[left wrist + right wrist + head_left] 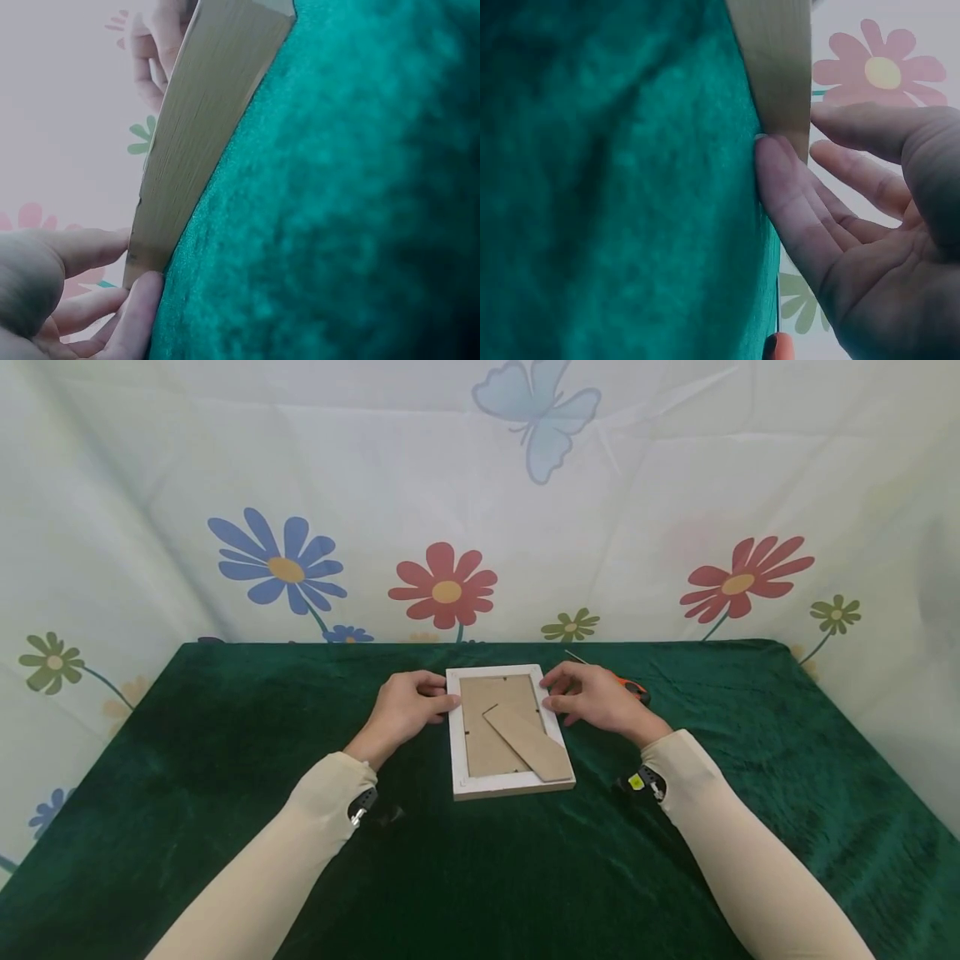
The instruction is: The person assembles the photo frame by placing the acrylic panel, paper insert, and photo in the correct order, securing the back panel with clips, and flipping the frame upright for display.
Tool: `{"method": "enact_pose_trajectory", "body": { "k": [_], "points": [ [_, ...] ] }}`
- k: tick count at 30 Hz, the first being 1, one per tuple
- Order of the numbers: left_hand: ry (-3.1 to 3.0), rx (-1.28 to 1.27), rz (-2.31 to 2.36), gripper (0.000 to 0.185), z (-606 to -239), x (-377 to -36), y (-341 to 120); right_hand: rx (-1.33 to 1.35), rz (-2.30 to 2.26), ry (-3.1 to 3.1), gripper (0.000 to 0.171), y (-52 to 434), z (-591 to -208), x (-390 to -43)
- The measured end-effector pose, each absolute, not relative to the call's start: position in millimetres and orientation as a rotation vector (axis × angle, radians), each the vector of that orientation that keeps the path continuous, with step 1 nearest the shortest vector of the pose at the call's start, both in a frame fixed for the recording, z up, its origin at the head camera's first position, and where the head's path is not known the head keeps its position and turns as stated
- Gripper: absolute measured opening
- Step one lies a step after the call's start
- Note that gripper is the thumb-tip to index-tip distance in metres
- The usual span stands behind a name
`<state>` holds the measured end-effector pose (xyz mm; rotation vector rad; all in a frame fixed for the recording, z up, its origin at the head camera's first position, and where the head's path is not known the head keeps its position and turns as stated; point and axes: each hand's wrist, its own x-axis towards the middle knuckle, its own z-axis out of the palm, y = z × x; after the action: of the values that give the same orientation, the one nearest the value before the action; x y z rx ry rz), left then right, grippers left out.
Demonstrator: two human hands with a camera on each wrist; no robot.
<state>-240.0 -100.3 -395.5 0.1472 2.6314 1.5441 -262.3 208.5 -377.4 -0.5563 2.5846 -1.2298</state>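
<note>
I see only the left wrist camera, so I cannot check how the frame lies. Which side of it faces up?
Observer: The picture frame lies back up on the green cloth; its cardboard stand shows on the backing.
Operator: Where is the right hand?
Observer: The right hand touches the frame's right edge with straight fingers, opposite the left hand.
Operator: Is anything else on the cloth?
Observer: An orange-handled tool lies just behind the right hand.

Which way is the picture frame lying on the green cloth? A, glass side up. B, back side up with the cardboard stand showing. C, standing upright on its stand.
B: the picture frame lies flat, its brown backing and cardboard stand facing up.
</note>
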Motion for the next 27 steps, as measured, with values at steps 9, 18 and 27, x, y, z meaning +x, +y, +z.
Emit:
{"method": "enact_pose_trajectory", "body": {
  "k": [9, 18, 27],
  "points": [
    [2.587, 0.128, 1.581, 0.049, -394.6, -237.7, -99.0, -0.582, -1.195, 2.619, 0.027, 205.2, -376.7, -259.7],
    [2.535, 0.171, 1.641, 0.06, -391.4, -236.6, -96.3, -0.559, -1.155, 2.651, 0.029, 202.7, -375.3, -258.1],
    [2.44, 0.214, 1.749, 0.064, -382.4, -235.3, -94.0, -0.568, -1.174, 2.658, 0.029, 202.6, -375.8, -258.8]
  ]
}}
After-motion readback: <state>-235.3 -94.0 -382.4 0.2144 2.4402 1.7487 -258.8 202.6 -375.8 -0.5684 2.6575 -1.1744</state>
